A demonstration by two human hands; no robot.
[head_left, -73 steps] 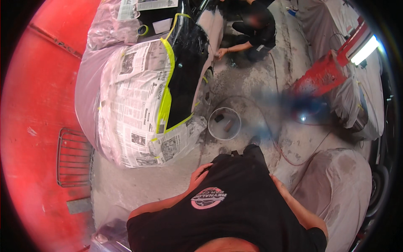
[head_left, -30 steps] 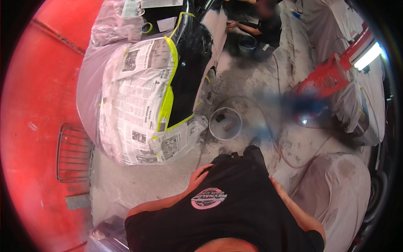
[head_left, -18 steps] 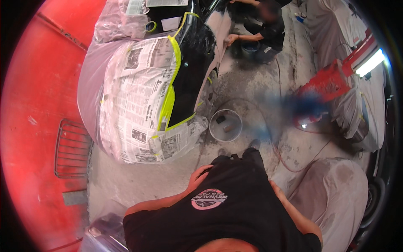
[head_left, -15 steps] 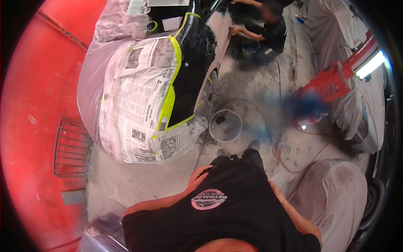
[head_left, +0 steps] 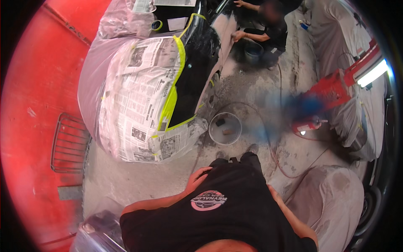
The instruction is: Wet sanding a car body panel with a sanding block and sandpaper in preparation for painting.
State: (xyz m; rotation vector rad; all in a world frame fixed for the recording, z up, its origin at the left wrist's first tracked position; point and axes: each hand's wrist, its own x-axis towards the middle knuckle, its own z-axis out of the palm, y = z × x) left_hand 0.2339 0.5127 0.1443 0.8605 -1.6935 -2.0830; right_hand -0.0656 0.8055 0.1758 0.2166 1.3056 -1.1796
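Note:
My left hand (head_left: 199, 176) rests against the side of my black shirt (head_left: 176, 214), near the hip. Its fingers lie stretched out and it holds nothing that I can see. On the other side, my right hand (head_left: 272, 192) is at my waist, its fingers mostly hidden by the shirt. On the concrete floor just beyond my feet stands a round whitish bucket (head_left: 226, 140) with a dark block and a brownish block inside. Left of it is a car part masked with newspaper (head_left: 130, 105) and yellow-green tape (head_left: 172, 98), around a glossy black panel (head_left: 189, 84).
A co-worker (head_left: 270, 33) crouches at the far side of the car, one hand (head_left: 238, 36) at its panel, beside a dark bucket (head_left: 254, 51). A hose (head_left: 275, 155) curls over the floor. Right are a red lift arm (head_left: 331, 90) and covered cars (head_left: 329, 201); left, a metal rack (head_left: 69, 143).
The view has shifted slightly, so the bucket and car sit a little lower. My hands stay at my waist. The co-worker's near hand remains at the panel.

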